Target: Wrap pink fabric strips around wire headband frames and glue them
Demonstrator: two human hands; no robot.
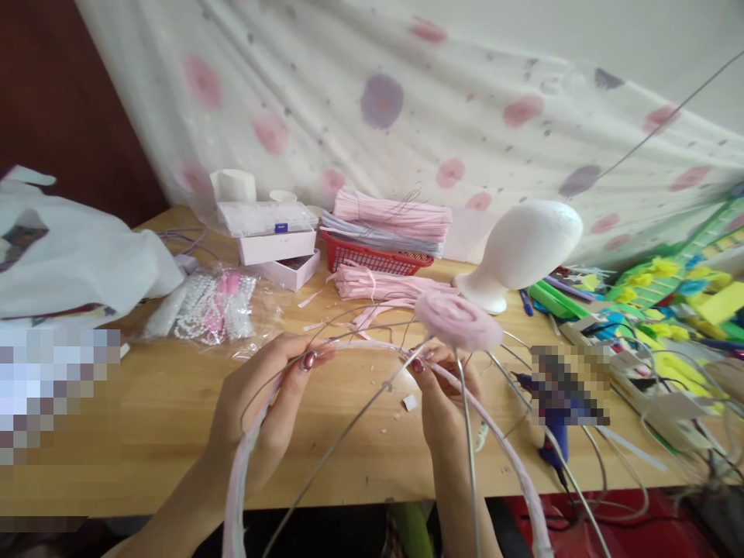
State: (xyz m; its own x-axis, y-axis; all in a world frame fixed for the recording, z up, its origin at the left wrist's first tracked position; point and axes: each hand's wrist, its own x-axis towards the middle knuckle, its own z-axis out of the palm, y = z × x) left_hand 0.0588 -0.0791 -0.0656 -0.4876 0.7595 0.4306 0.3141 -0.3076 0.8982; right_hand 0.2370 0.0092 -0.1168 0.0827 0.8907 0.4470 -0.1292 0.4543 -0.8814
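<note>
Had the hoop (372, 344) over the table (349, 465), before the basket (372, 259). Saw beads (201, 310) behind left, mannequin head (532, 244) behind right.

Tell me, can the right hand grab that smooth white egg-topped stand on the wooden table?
Probably not yet: the right hand is pinching the pale pink wrapped hoop, and the fuzzy pink coiled flower seems partly in the way. Letting go might free it to reach the smooth white egg-topped stand.

Craft workroom, by the look. Wooden table (349, 457); along its back edge, pink bundles (387, 211) over red basket (377, 260), white head form (532, 244). Bagged bead strings (201, 310) toward back left corner. Flowered curtain (314, 70) behind.
</note>
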